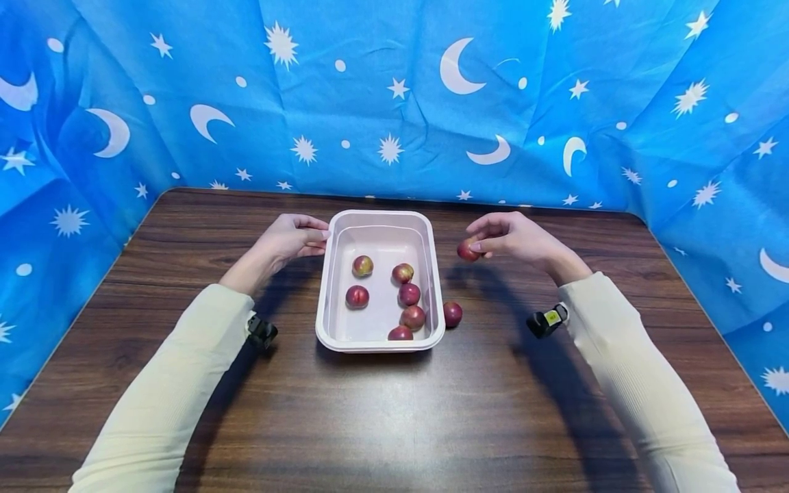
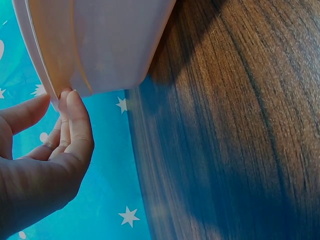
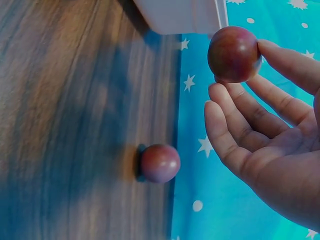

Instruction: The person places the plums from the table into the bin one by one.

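A white plastic tub (image 1: 379, 346) stands on the table with several red plums inside, among them a yellowish-red plum (image 1: 362, 266) and a darker plum (image 1: 357, 296) on its left side. My left hand (image 1: 290, 241) pinches the tub's left rim between thumb and fingers; the left wrist view shows the grip on the rim (image 2: 37, 55) close up. To the right of the tub, my right hand (image 1: 518, 241) holds a plum (image 3: 234, 54) by its fingertips, above the table. Another plum (image 1: 453, 314) lies on the table against or close beside the tub's right wall.
The dark wood-grain table (image 1: 394, 424) extends in front of the tub and to both sides. Behind it hangs a blue cloth (image 1: 370, 103) with white moons and stars. A black wrist camera (image 1: 547, 320) is strapped at the right sleeve, another camera (image 1: 262, 332) at the left.
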Action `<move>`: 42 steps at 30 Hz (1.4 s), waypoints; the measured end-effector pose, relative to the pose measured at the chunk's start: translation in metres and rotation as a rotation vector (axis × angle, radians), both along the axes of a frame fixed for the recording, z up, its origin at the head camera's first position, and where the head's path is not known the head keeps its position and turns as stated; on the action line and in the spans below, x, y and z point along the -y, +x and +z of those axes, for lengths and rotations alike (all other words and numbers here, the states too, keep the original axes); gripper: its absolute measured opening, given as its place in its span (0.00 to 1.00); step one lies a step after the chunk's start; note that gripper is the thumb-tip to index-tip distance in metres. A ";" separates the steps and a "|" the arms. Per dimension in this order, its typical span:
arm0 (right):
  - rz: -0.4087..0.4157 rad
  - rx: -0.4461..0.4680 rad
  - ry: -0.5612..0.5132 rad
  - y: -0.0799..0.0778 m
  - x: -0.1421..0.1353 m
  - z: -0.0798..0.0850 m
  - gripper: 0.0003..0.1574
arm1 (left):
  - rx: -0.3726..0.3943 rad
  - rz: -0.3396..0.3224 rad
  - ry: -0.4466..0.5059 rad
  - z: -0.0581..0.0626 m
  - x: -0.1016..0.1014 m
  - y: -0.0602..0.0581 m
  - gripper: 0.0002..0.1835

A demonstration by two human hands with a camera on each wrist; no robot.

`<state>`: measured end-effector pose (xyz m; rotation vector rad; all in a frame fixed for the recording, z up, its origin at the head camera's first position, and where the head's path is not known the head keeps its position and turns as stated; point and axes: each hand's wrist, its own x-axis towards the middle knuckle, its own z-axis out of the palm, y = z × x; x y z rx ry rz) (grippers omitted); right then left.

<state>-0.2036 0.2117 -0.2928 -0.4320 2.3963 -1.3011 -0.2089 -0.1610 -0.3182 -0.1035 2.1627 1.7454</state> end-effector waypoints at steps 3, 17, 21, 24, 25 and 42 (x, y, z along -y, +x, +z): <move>-0.013 -0.011 0.012 -0.002 0.006 0.003 0.22 | 0.001 -0.003 0.004 0.001 -0.001 0.001 0.18; 0.052 -0.055 0.057 -0.006 0.031 0.016 0.22 | -0.004 -0.010 0.010 0.003 -0.001 0.002 0.19; 0.079 -0.069 0.055 -0.007 0.037 0.017 0.22 | -0.004 -0.008 0.009 0.002 0.000 0.001 0.18; 0.100 -0.077 0.050 -0.008 0.041 0.016 0.22 | 0.001 -0.003 0.005 0.002 -0.001 0.001 0.18; 0.105 -0.079 0.044 -0.008 0.042 0.016 0.22 | 0.002 -0.005 0.007 0.002 -0.001 0.001 0.18; 0.130 -0.087 0.001 -0.006 0.063 0.020 0.20 | -0.024 -0.015 0.047 0.002 -0.001 0.002 0.18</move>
